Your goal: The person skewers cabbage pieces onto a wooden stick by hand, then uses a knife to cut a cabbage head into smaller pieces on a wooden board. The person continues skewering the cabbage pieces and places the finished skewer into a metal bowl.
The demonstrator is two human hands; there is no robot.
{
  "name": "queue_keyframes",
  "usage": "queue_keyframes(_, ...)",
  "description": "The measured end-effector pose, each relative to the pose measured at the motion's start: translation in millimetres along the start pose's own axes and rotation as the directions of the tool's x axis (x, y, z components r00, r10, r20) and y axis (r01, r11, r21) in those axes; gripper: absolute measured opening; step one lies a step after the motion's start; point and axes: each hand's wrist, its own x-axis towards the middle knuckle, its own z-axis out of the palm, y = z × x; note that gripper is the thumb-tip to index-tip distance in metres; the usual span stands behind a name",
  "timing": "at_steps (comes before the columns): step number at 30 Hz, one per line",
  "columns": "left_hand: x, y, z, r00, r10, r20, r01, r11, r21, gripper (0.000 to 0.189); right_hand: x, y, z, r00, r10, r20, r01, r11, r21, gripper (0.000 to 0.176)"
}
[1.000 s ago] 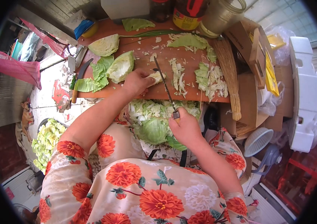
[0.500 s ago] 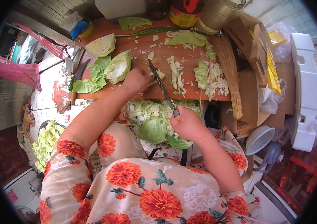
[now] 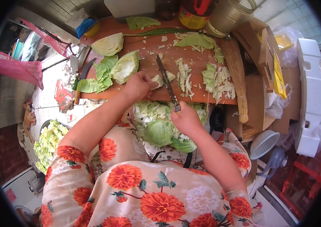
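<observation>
My right hand (image 3: 187, 118) grips the handle of a long, dark-bladed knife (image 3: 166, 79), its blade pointing away from me over the wooden board (image 3: 147, 62). My left hand (image 3: 139, 85) pinches a small pale cabbage piece (image 3: 157, 80) just left of the blade. Another small cabbage piece (image 3: 170, 76) lies right of the blade. Beside my left hand sits a cut cabbage chunk (image 3: 125, 67), with a cabbage wedge (image 3: 107, 44) behind it and loose green leaves (image 3: 104, 72) to its left. Shredded cabbage (image 3: 219, 81) lies at the board's right side.
Below the board's near edge is a heap of cut cabbage (image 3: 158, 130) at my lap. A curved knife (image 3: 86, 72) lies at the board's left edge. A straw brush (image 3: 236, 75), a glass jar (image 3: 230, 17) and a red-capped bottle (image 3: 194, 17) border the board.
The view has shifted slightly. The knife now stands between two small cabbage pieces, and my left fingers have drawn a little back from the blade with one piece.
</observation>
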Motion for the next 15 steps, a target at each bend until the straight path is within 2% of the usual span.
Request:
queue_keyframes(6,0,-3,-1,0.999,-0.046,0.014,0.047,0.994,-0.096,0.016,-24,-12,-6,0.993,-0.113,-0.036,0.111,0.993,-0.045,0.026)
queue_keyframes(9,2,-4,-1,0.998,-0.056,0.011,0.057,0.993,-0.1,0.015,-41,-26,-14,0.997,-0.072,0.018,0.073,0.996,-0.06,0.026)
queue_keyframes(15,9,-9,0,0.999,-0.051,0.017,0.053,0.993,-0.107,0.016,-43,-15,-8,0.994,-0.091,0.06,0.095,0.994,-0.057,0.027)
